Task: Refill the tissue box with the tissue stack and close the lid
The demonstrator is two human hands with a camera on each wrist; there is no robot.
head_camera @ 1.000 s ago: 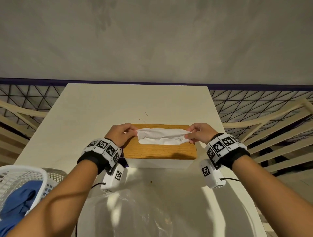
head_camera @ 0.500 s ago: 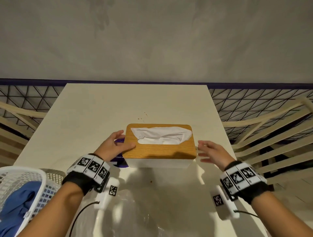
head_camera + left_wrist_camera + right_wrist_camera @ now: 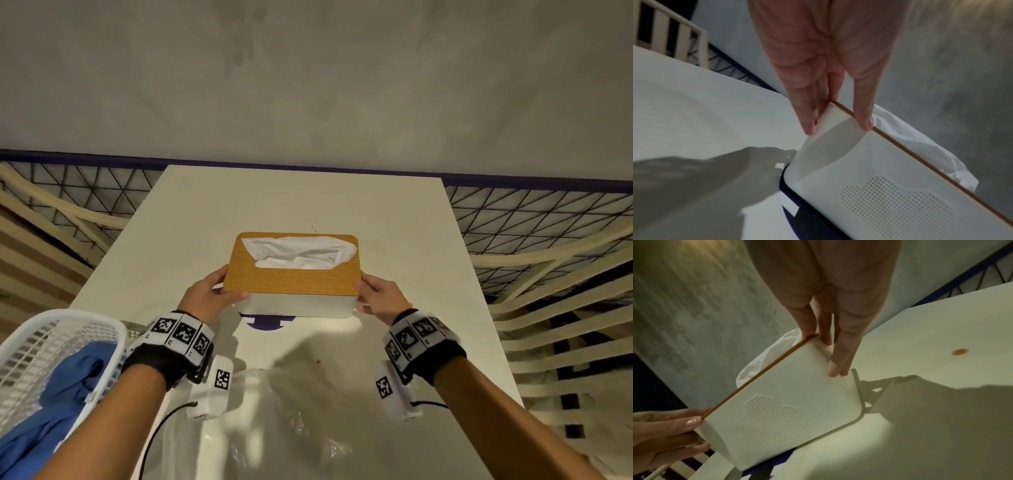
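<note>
The tissue box [image 3: 301, 305] has a white body and a wooden lid [image 3: 291, 277] that lies flat on it. A white tissue [image 3: 298, 253] pokes out of the lid's slot. My left hand [image 3: 219, 291] grips the box's left end, thumb on the near lid corner, fingers along the side. My right hand [image 3: 376, 296] grips the right end the same way. In the left wrist view my left hand [image 3: 830, 113] pinches the box [image 3: 869, 178] corner. My right hand [image 3: 830, 353] clasps the box [image 3: 797, 386] beside the tissue [image 3: 764, 361]. I cannot tell whether the box rests on the table.
A white laundry basket [image 3: 51, 342] with blue cloth sits at the near left. Clear plastic wrap [image 3: 274, 428] lies on the cream table [image 3: 394, 222] in front of me. A purple mark [image 3: 267, 322] shows under the box. Slatted rails flank the table; a wall stands behind.
A second ago both hands pinched the tissue's ends over the lid. They let go, drew back, and now grip the two ends of the box.
</note>
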